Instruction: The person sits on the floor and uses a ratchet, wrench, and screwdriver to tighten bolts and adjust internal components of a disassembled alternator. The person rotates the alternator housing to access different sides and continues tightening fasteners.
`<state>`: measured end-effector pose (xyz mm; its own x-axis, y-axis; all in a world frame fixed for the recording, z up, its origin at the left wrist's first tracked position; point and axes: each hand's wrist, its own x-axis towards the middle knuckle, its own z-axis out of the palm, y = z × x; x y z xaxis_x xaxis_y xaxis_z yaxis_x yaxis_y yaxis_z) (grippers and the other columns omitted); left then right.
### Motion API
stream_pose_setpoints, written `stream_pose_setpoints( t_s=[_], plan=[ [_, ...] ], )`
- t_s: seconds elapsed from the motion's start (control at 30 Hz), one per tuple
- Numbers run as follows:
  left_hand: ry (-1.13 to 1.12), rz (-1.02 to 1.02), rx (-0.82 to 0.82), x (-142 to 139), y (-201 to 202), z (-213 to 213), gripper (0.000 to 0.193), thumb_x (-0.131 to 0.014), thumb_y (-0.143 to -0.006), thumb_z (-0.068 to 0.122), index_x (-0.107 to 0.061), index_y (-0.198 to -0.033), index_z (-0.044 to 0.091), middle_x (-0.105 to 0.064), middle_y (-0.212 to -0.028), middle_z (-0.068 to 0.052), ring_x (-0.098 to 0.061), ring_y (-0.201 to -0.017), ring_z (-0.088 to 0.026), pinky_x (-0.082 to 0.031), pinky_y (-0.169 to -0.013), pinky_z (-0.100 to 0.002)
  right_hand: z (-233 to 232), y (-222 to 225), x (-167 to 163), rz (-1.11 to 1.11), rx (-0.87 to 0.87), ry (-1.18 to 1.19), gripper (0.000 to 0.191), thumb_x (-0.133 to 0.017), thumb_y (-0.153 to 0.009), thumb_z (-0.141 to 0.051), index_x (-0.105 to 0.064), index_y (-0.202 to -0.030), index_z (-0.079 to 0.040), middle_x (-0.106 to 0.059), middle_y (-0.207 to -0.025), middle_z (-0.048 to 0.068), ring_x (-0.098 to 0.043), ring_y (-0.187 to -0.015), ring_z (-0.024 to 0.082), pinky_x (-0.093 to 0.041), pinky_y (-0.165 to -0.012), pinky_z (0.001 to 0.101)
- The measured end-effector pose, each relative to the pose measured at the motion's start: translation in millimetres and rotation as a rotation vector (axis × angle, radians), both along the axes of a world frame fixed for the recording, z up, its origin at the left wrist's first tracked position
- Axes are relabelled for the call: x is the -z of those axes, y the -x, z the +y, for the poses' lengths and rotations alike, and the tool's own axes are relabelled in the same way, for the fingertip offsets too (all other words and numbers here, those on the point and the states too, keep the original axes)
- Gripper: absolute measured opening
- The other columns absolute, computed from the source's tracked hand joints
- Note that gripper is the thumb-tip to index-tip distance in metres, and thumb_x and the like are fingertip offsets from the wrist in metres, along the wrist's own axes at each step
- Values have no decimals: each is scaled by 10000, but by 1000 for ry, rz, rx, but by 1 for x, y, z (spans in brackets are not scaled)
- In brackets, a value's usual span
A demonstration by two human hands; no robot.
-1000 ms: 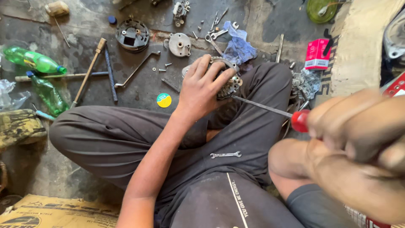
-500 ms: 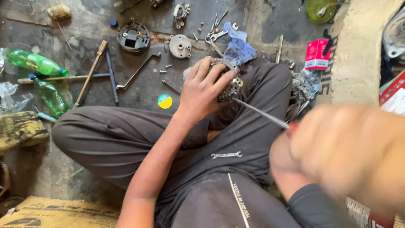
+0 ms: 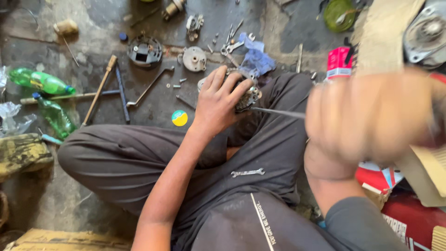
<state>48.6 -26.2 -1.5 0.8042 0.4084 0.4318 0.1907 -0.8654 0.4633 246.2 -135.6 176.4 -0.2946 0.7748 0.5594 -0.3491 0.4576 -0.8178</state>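
Observation:
My left hand [image 3: 222,101] presses down on a grey metal machine part [image 3: 248,96] that rests by my knee on the dirty floor. My right hand [image 3: 371,116], blurred and close to the camera, grips a screwdriver whose thin metal shaft [image 3: 278,112] points left, its tip at the part. I sit cross-legged in dark trousers; a small spanner [image 3: 247,173] lies on my lap.
Round metal housings [image 3: 145,50] [image 3: 194,58], loose bolts, spanners and a blue rag [image 3: 255,59] lie ahead. Long-handled tools [image 3: 100,89] and two green bottles [image 3: 42,81] are at the left. A pink box [image 3: 339,62] and cardboard stand at the right.
My right hand has risen and moved closer to the camera with the screwdriver, now level with the part. My left hand stays on the part.

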Motion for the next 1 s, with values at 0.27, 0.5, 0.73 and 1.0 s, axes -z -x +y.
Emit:
stream_pose_setpoints(
  t_s=[0.27, 0.5, 0.73, 1.0],
  plan=[
    [-29, -2, -9, 5, 2, -2, 810, -921, -627, 438, -605, -1330, 186, -564, -1296, -74, -473, -1312, -384, -388, -1121, -526, -21, 33, -7, 9, 287, -10, 362, -466, -1108, -413, -477, -934, -96, -572, -751, 80, -524, -533, 274, -486, -589, 418],
    [-27, 9, -17, -1, -1, 0, 792, -913, -628, 438, -610, -1319, 197, -573, -1281, -64, -479, -1311, -379, -393, -1110, -518, -7, 5, 6, 27, 558, 101, 369, -454, -1121, -418, -473, -946, -93, -575, -758, 84, -524, -534, 280, -488, -595, 424],
    [-42, 24, -12, -1, 2, -4, 793, -917, -620, 422, -612, -1315, 192, -574, -1280, -65, -477, -1316, -379, -394, -1119, -512, -10, -17, 13, -6, 127, 47, 347, -468, -1079, -384, -532, -854, -128, -579, -685, 26, -543, -498, 229, -487, -528, 418],
    [-32, 15, -18, 0, -1, -1, 810, -924, -613, 420, -608, -1325, 202, -573, -1288, -66, -470, -1322, -381, -394, -1107, -515, -45, 46, -30, -328, 710, 218, 358, -620, -1019, -337, -452, -762, -153, -552, -691, 70, -564, -594, 245, -534, -614, 428]
  ],
)
